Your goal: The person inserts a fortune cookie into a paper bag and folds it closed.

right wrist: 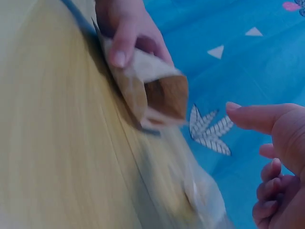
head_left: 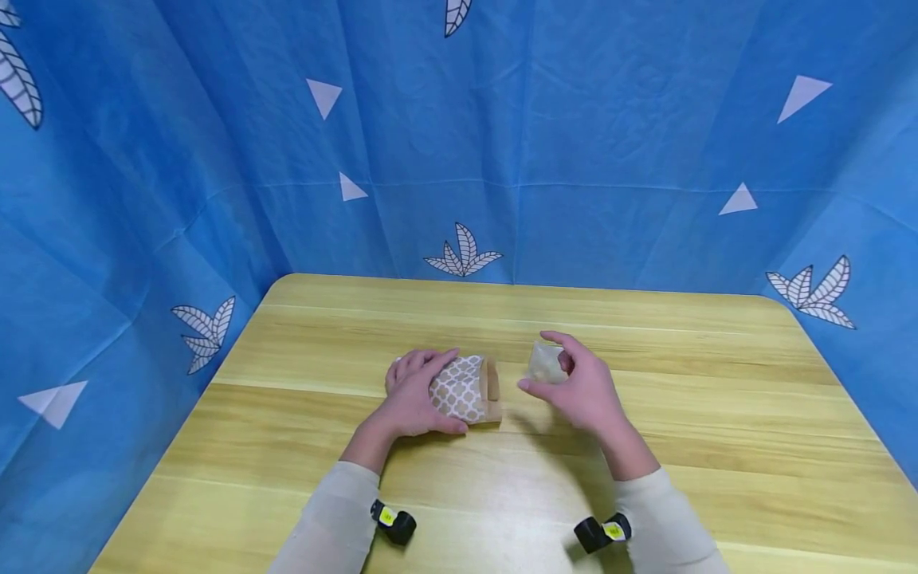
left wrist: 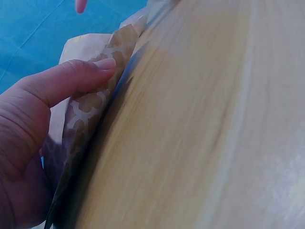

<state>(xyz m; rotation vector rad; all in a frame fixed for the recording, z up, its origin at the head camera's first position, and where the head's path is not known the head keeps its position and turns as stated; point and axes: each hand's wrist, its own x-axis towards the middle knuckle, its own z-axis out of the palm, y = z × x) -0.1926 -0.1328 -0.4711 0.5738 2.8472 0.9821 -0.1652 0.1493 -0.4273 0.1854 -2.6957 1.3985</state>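
Fingers of the left hand [head_left: 412,404] grip a quatrefoil-patterned paper bag [head_left: 457,391] lying on the surface [head_left: 717,414], its mouth facing the right hand [head_left: 586,392], whose thumb and forefinger spread beside a translucent packet [head_left: 544,364].

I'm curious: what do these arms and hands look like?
They belong to a person. The left sleeve and right sleeve are off-white; the left hand and right hand wear no gloves. Each sleeve carries a small black rounded device with a yellow label.
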